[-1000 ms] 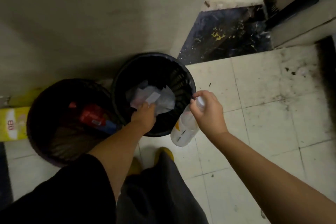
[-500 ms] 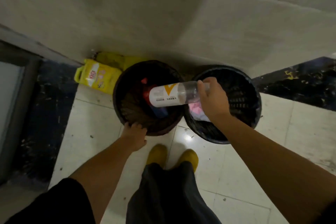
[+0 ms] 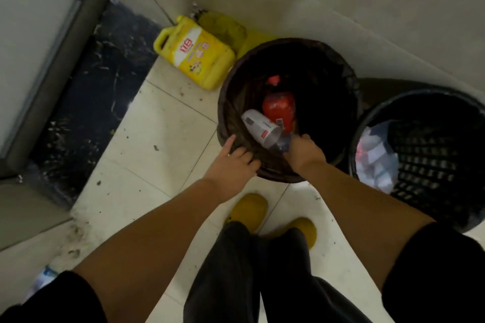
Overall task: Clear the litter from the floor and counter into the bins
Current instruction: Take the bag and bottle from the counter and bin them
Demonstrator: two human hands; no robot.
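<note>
While in-bin: bottle [image 3: 259, 127] @ R hand [image 3: 304, 153] (gripped)

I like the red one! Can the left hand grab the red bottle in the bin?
Probably yes. The left hand rests on the near rim of the dark round bin, whose top is open. The red plastic bottle lies inside, though the white-labelled clear plastic bottle partly crosses the path.

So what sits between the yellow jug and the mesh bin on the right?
In the head view, the lined bin holding a red bottle and the white-labelled bottle.
</note>
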